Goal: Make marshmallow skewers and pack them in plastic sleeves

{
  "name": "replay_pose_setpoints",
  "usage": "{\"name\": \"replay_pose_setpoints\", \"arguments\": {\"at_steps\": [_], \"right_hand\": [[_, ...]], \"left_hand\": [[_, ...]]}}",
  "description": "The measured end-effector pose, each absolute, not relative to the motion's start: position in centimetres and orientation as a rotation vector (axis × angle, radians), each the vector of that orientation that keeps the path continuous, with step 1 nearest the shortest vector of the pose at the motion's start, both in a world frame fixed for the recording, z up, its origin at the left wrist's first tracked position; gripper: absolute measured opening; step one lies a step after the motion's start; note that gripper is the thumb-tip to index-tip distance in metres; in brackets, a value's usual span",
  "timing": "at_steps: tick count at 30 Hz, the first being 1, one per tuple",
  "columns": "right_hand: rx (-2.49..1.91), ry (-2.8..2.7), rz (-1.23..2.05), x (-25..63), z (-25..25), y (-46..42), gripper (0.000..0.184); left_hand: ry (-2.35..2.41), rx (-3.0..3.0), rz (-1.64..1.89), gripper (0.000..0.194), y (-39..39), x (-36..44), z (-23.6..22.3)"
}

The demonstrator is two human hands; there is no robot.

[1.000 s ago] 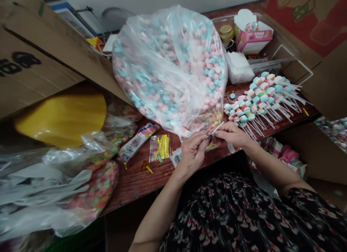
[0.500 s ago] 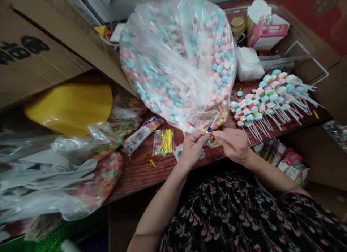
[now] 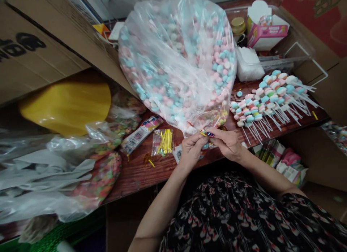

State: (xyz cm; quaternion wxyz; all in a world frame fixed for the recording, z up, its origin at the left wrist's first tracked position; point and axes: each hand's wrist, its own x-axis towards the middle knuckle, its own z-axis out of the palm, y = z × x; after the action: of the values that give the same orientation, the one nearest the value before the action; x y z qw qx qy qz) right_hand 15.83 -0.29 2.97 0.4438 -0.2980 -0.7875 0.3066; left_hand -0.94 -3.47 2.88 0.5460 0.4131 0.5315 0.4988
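Small shiny item (image 3: 210, 134) is between the fingertips of both hands, in front of the big clear bag (image 3: 176, 64), above the surface (image 3: 135, 178); the right hand (image 3: 230, 144) has just come in close to the left hand (image 3: 190, 150); each grip is pinching the item now, so it seems held steady for fine finger work from two sides.

The small dark, shiny wrapped piece (image 3: 209, 134) between the fingertips is partly covered by them and too small to identify. The brown cardboard box with black print (image 3: 40, 46) runs past the left edge, and the wearer's black floral top (image 3: 230, 216) is cut off at the bottom.
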Motion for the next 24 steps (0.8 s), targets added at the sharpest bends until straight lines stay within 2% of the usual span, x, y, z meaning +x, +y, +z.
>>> {"name": "replay_pose_setpoints", "arguments": {"at_steps": [4,8,12,14,16,17,21,24], "right_hand": [[-0.859,-1.723,0.815,15.7,3.0,-1.4,0.029],[-0.99,-1.525,1.139,15.5,2.7,-2.0,0.013],[-0.919,-1.406,1.546,16.0,2.7,-0.5,0.021],[-0.805,-1.545,1.633,16.5,3.0,0.6,0.024],[-0.671,-1.838,1.511,17.1,3.8,1.5,0.024],[-0.602,-1.998,1.342,17.4,4.2,1.7,0.023],[-0.237,-2.331,0.45,18.2,6.0,1.3,0.025],[0.031,-2.396,0.263,18.4,7.0,0.8,0.03]], "left_hand": [[1.259,1.06,1.209,0.026,-3.4,-1.0,2.9],[1.253,1.229,1.236,0.026,-3.2,-1.0,3.9],[1.185,1.325,1.222,0.022,-3.1,-0.9,4.9],[1.114,1.201,1.159,0.019,-3.1,-1.1,5.3],[1.037,1.025,1.0,0.017,-3.3,-1.5,5.5],[1.002,0.944,0.897,0.018,-3.4,-1.7,5.6],[0.847,0.762,0.535,0.019,-3.9,-2.5,5.6],[0.728,0.722,0.395,0.021,-4.3,-2.6,5.2]]}}
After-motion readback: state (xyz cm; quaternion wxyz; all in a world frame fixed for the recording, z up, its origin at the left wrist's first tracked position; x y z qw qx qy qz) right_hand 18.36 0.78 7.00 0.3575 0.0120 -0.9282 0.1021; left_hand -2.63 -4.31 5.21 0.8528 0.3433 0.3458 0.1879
